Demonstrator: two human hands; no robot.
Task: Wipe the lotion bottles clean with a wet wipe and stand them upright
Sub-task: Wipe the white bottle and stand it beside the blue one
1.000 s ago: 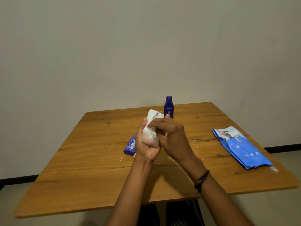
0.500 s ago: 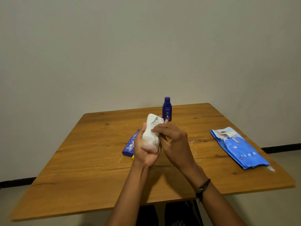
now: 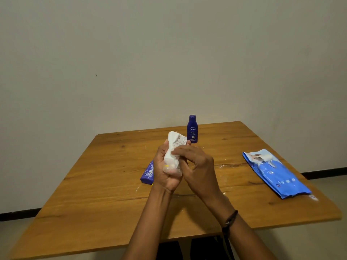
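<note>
My left hand (image 3: 163, 173) grips a white lotion bottle (image 3: 177, 140) upright above the middle of the table, its printed label facing me. A white wet wipe (image 3: 171, 167) is wrapped round the bottle's lower half. My right hand (image 3: 199, 166) pinches the wipe against the bottle's side with curled fingers. A dark blue lotion bottle (image 3: 192, 129) stands upright near the table's far edge. Another blue bottle (image 3: 147, 173) lies flat on the table, partly hidden behind my left hand.
A blue pack of wet wipes (image 3: 274, 175) lies on the right side of the wooden table (image 3: 93, 184), its flap peeled open. White lotion smears dot the tabletop around the middle. A plain wall stands just behind the table.
My right hand has slid down the white bottle with the wipe, uncovering more of the bottle's top and label. My left hand has kept its grip.
</note>
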